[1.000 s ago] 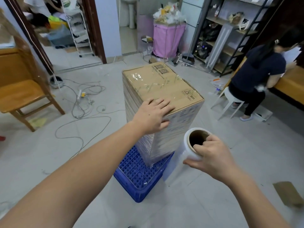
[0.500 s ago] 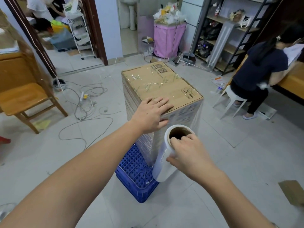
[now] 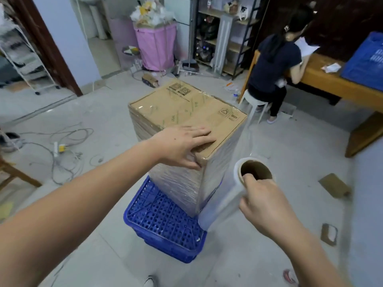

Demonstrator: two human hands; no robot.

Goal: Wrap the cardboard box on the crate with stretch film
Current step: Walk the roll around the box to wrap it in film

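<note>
1. Cardboard box [image 3: 186, 112] upright on blue crate [image 3: 165, 226] on the tiled floor [image 3: 279, 150], its sides already sheathed in clear film.
2. Left hand [image 3: 182, 146] flat on the near top corner of the box, fingers [image 3: 199, 135] straight and spread, thumb hooked over the edge, gripping nothing.
3. Right hand [image 3: 263, 201] curled round the top of the stretch film roll [image 3: 226, 195], one fingertip tucked into the cardboard core; roll tilted, just beside the box's near right corner, a sheet of film stretched from it up to that side.
4. Loose cables and a power strip [image 3: 60, 148] strewn on the floor left of the crate.
5. Cardboard scraps [image 3: 333, 185] on the floor to the right.
6. Pink bin [image 3: 157, 46] and metal shelving [image 3: 226, 34] behind the box.
7. Seated person [image 3: 273, 67] on a white stool [image 3: 252, 102] at a wooden counter [image 3: 331, 81], well apart on the right; second blue crate [image 3: 364, 59] on that counter.
</note>
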